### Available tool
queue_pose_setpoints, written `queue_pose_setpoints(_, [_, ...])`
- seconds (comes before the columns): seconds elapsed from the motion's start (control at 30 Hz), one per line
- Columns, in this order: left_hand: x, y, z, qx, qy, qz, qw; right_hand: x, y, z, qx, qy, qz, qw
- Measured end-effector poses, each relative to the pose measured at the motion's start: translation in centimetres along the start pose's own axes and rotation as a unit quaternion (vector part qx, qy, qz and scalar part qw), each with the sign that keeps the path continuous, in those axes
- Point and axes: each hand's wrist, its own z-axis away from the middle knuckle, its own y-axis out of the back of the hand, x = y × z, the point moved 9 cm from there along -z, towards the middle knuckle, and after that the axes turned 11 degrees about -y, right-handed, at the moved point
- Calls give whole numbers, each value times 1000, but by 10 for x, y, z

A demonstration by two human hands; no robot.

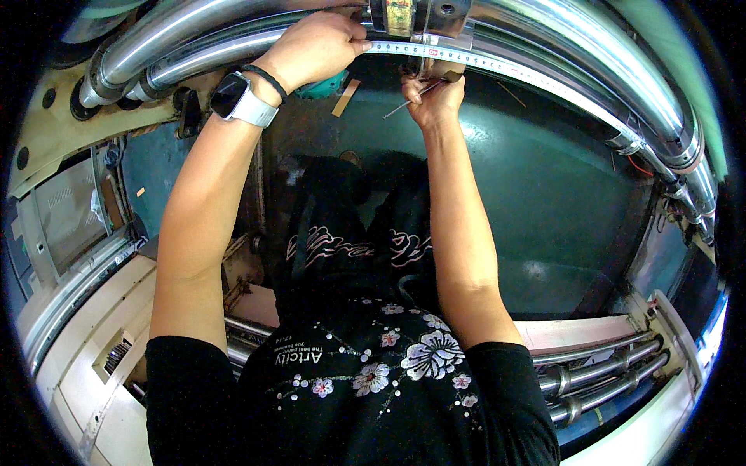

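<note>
Along the front steel bar runs a white measuring tape [505, 65] with black and red marks. At its visible left end is my left hand [322, 48], closed, thumb and fingertips pinched together; whether they grip the tape or something behind it is hidden. A metal clamp block [447, 19] with a round hole sits on the bars, just right of that hand. Under the block, my right hand [437, 99] is closed with a thin metal rod [398, 109] sticking out to the left from its fingers. The rod's other end is hidden, so its kind cannot be told.
Thick polished rollers [194, 39] curve across the top. A yellowish machine side frame [54, 147] stands at left. Behind me are several more rollers [606, 377] and a cream panel [101, 342]. A tan strip [346, 98] lies low between my hands, above the dark green floor [544, 202].
</note>
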Motion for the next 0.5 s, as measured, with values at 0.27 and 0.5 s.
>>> queue_pose_setpoints(0.27, [-1, 0, 0, -5, 13, -4, 1000, -1, -2, 1, -33, 17, -19, 999])
queue_pose_setpoints(0.5, [-4, -3, -1, -14, 8, -9, 1000, 1, 2, 5, 14, -9, 46, 999])
